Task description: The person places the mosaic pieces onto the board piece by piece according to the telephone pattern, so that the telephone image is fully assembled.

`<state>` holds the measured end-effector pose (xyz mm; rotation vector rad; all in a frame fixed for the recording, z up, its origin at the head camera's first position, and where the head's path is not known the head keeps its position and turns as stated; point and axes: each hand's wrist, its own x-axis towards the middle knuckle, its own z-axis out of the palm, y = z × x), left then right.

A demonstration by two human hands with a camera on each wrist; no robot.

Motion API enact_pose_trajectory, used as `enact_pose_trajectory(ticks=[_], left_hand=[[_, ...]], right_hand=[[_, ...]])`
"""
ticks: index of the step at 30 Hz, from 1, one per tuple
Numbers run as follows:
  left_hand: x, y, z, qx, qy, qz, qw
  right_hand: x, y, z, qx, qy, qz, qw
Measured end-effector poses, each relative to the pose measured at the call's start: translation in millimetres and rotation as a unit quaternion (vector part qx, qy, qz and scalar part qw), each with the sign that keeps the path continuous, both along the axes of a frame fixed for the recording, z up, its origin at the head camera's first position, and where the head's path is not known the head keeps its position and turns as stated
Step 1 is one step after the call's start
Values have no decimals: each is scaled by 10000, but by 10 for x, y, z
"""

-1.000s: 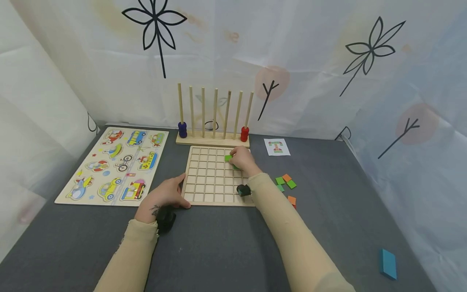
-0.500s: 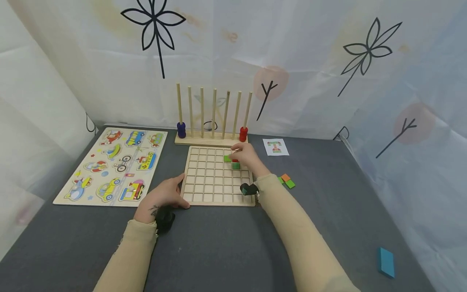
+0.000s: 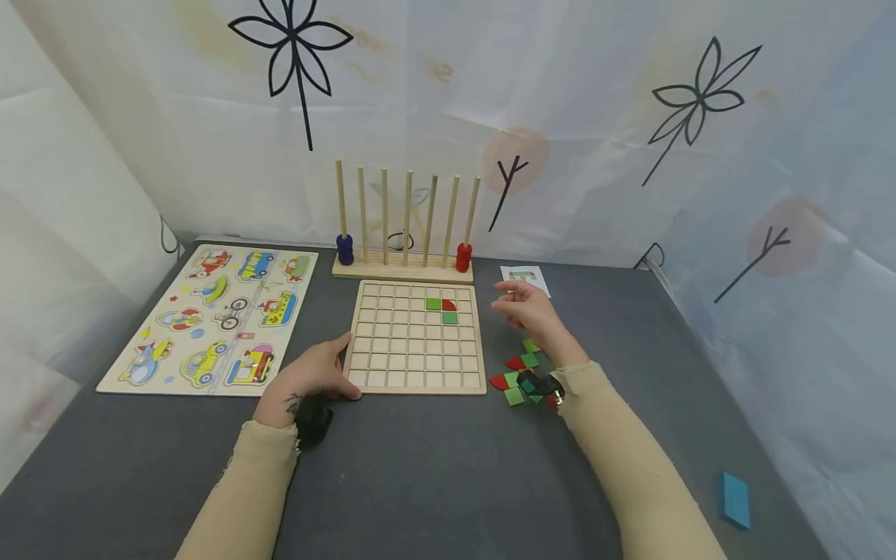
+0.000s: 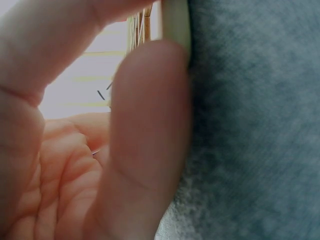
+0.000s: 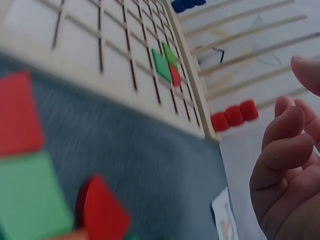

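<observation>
My left hand grips the front left corner of a wooden grid board, thumb at its front edge and a finger along its left side. In the left wrist view the thumb lies against the board's edge. Three tiles lie in the grid toward its back right: a light green square, a red rounded piece and a darker green square. Right of the board, my right hand hovers with loosely curled fingers and nothing in them. It covers the lower part of a pattern card.
Loose green, red and orange tiles lie beneath my right wrist. Behind the board stands a peg rack with blue and red beads on its end pegs. A vehicle picture puzzle lies left, and a blue block front right.
My right hand has withdrawn rightward from the board, leaving the red tile uncovered between the green ones. More loose tiles now show beside the board. The left hand stays at its corner.
</observation>
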<state>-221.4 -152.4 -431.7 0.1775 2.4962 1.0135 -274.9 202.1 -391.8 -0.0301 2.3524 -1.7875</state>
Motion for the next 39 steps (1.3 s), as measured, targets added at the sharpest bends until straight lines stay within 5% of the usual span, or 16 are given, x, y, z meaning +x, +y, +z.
enact_pose_trajectory(ticks=[16,27,39], left_hand=[[26,2,5,65,90,-32,9999],[32,7,7,73,130,-14,9999],[18,-12,-12,115,161,24,9998]], right_hand=[[446,848,-275,545,-312,-279,9976],[425,990,-441,1835,-554,-527,9800],[435,944,-467,2346,-351,-461,9704]])
